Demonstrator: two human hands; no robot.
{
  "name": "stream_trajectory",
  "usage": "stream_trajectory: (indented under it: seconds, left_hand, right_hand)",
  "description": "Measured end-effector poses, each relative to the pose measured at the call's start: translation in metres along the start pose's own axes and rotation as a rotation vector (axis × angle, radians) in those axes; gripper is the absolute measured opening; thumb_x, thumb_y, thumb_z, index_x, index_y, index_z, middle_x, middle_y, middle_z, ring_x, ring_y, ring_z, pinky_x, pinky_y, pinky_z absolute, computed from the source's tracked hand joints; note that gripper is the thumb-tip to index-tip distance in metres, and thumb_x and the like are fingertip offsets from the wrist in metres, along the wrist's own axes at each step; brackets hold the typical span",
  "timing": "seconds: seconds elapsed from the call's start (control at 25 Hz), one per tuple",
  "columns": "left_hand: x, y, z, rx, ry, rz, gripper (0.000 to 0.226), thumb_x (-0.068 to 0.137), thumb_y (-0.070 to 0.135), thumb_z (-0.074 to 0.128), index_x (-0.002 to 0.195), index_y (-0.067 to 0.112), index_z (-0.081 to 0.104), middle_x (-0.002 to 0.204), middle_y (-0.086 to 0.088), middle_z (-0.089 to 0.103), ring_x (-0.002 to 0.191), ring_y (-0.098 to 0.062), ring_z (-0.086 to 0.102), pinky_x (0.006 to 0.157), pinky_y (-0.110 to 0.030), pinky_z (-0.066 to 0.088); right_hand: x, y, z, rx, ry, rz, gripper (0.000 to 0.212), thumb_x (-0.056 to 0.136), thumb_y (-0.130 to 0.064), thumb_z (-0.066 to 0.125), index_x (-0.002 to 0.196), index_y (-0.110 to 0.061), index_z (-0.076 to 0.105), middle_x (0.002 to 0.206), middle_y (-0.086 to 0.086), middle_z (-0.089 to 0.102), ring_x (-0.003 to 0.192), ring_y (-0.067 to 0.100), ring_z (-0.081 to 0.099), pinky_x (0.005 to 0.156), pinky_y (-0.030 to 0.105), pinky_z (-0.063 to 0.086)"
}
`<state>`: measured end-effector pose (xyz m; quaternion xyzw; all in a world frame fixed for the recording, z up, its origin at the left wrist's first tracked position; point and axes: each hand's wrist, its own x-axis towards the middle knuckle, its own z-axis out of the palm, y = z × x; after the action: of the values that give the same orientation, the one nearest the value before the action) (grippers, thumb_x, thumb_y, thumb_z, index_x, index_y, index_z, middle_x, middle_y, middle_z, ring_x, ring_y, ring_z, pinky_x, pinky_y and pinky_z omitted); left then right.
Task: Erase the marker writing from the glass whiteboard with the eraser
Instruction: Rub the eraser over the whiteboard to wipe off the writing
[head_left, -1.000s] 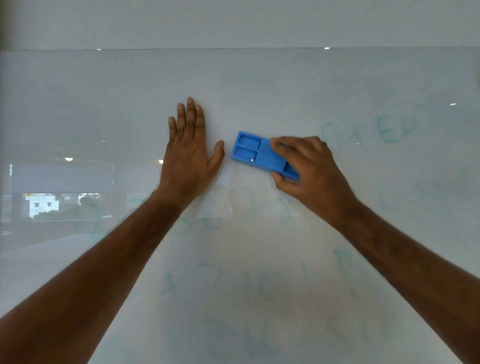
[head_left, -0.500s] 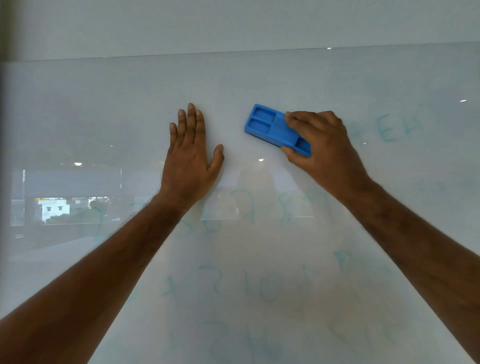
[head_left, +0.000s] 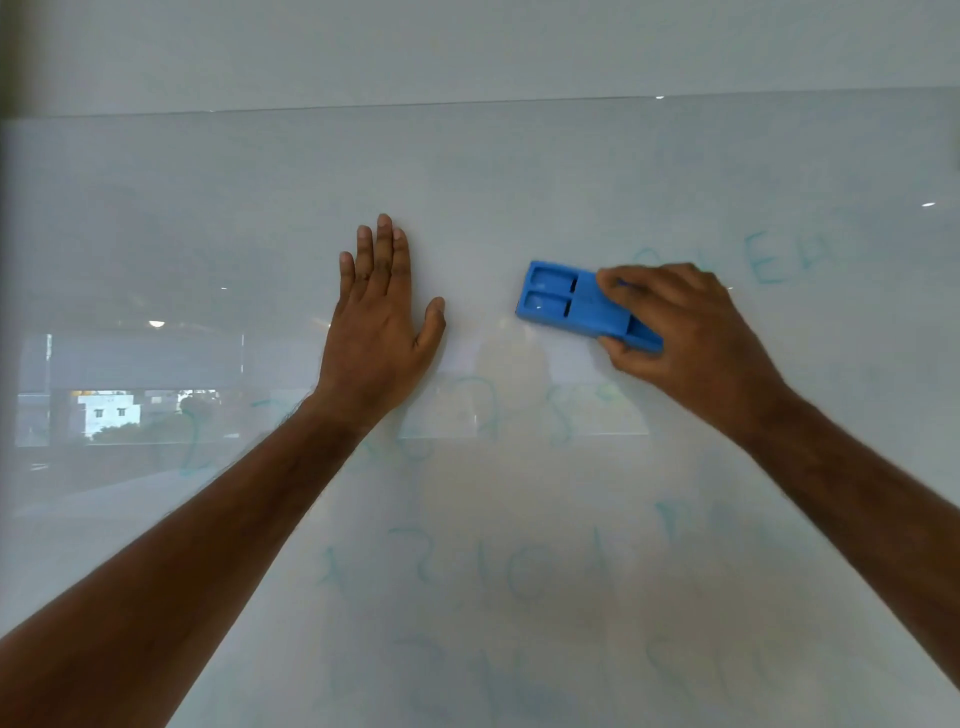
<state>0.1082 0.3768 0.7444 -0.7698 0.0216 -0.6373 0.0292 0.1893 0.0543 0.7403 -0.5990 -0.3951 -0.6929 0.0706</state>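
The glass whiteboard (head_left: 519, 171) fills the view, upright in front of me. My right hand (head_left: 680, 327) is shut on a blue plastic eraser (head_left: 566, 304) and presses it flat on the glass, right of centre. My left hand (head_left: 382, 317) lies flat on the board with fingers together and thumb out, a short way left of the eraser. Faint teal marker writing (head_left: 784, 262) shows right of the eraser. More faded teal letters (head_left: 467, 571) run across the lower half of the board.
The board's top edge (head_left: 467, 105) meets a pale wall above. A reflection of a window with a white building (head_left: 109, 410) sits on the glass at the left. Smudged letters (head_left: 483, 410) lie just below my hands.
The eraser in my right hand went up and to the right, then came back down and further right. My left hand stayed flat in the same spot.
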Motion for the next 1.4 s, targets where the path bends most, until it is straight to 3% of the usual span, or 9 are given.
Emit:
stream_trajectory:
  seconds: [0.12,0.24,0.44,0.6,0.76,0.92,1.28,1.4]
  left_hand:
    - [0.003,0.006,0.001,-0.019,0.010,-0.023,0.076,0.114,0.039,0.032,0.172,0.002,0.002,0.182,-0.015,-0.005,0.169,-0.031,-0.009,0.138,-0.041,-0.007]
    - [0.011,0.014,0.001,-0.023,0.011,-0.026,0.074,0.116,0.034,0.035,0.172,0.001,0.000,0.182,-0.016,-0.007,0.169,-0.032,-0.010,0.138,-0.043,-0.007]
    - [0.018,0.026,0.005,-0.030,0.005,-0.013,0.073,0.117,0.034,0.034,0.172,0.001,0.001,0.182,-0.016,-0.007,0.169,-0.033,-0.010,0.138,-0.043,-0.007]
    - [0.017,0.029,0.005,-0.014,-0.006,-0.005,0.072,0.117,0.034,0.034,0.172,0.001,0.002,0.182,-0.016,-0.006,0.169,-0.034,-0.009,0.138,-0.045,-0.006]
    - [0.030,0.041,0.005,0.003,-0.041,0.078,0.069,0.116,0.027,0.036,0.172,0.003,0.004,0.182,-0.014,-0.004,0.169,-0.034,-0.008,0.138,-0.045,-0.006]
    - [0.049,0.068,0.009,0.036,-0.053,0.144,0.069,0.116,0.029,0.034,0.172,0.003,0.004,0.182,-0.013,-0.004,0.169,-0.035,-0.007,0.138,-0.046,-0.005]
    - [0.038,0.079,0.021,0.043,-0.035,0.142,0.072,0.114,0.038,0.030,0.173,0.005,0.005,0.183,-0.011,-0.002,0.170,-0.034,-0.006,0.138,-0.045,-0.006]
    - [0.034,0.088,0.023,0.037,-0.053,0.108,0.078,0.111,0.045,0.025,0.173,0.005,0.002,0.183,-0.011,-0.005,0.169,-0.033,-0.009,0.138,-0.044,-0.006]
  right_hand:
    - [0.026,0.016,-0.003,0.063,0.008,0.138,0.055,0.092,-0.030,0.075,0.142,-0.013,0.059,0.139,0.004,0.063,0.117,0.035,0.058,0.101,0.052,0.047]
    - [0.046,0.004,0.005,0.105,-0.004,0.158,0.055,0.094,-0.033,0.072,0.143,-0.011,0.059,0.144,0.005,0.061,0.118,0.038,0.057,0.103,0.053,0.046]
    - [0.002,-0.026,0.013,0.030,-0.028,-0.003,0.054,0.094,-0.033,0.073,0.143,-0.015,0.059,0.142,-0.002,0.060,0.103,0.032,0.057,0.090,0.045,0.049]
    - [-0.031,-0.003,0.001,-0.056,0.002,-0.004,0.052,0.093,-0.038,0.072,0.139,-0.018,0.061,0.137,-0.004,0.064,0.099,0.030,0.061,0.084,0.046,0.049]
    - [-0.014,0.032,-0.012,-0.093,0.022,0.154,0.054,0.098,-0.049,0.060,0.146,-0.025,0.055,0.143,-0.008,0.059,0.108,0.028,0.058,0.093,0.049,0.043]
    - [0.026,0.039,-0.008,-0.023,0.028,0.265,0.055,0.099,-0.046,0.062,0.148,-0.023,0.052,0.147,-0.008,0.056,0.113,0.029,0.055,0.099,0.048,0.037]
    - [-0.049,0.038,-0.016,-0.232,0.006,0.027,0.052,0.100,-0.052,0.057,0.144,-0.025,0.055,0.141,-0.011,0.060,0.099,0.024,0.060,0.091,0.046,0.037]
    - [-0.048,0.073,-0.030,-0.308,0.005,0.094,0.053,0.101,-0.057,0.052,0.145,-0.027,0.053,0.140,-0.009,0.061,0.101,0.026,0.061,0.091,0.047,0.035]
